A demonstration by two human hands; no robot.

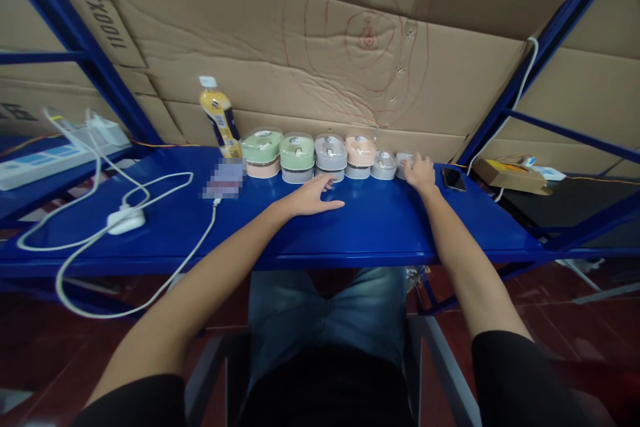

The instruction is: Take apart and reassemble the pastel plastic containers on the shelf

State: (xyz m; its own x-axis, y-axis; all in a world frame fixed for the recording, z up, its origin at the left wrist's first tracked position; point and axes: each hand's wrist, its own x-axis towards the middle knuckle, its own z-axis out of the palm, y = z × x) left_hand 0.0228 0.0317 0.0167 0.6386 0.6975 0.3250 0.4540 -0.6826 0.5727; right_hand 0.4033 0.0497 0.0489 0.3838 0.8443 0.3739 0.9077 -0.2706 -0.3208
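A row of lidded plastic containers runs along the back of the blue tabletop (370,234). From the left come a green-topped container over a peach one (263,147), a green one over a grey one (297,154), a grey stack (331,152) and a peach-over-grey stack (361,152). A small grey container (383,165) stands beside them. At the row's right end, my right hand (421,172) has its fingers around another small grey container (403,162). My left hand (316,196) rests before the grey stack, thumb stretched out, fingers loosely bent, holding nothing.
A yellow drink bottle (221,117) stands left of the row, near a blurred-out device (225,178) on a white cable. A charger (126,220) and power strip (55,159) lie further left. At right are a phone (453,178) and an open cardboard box (513,176).
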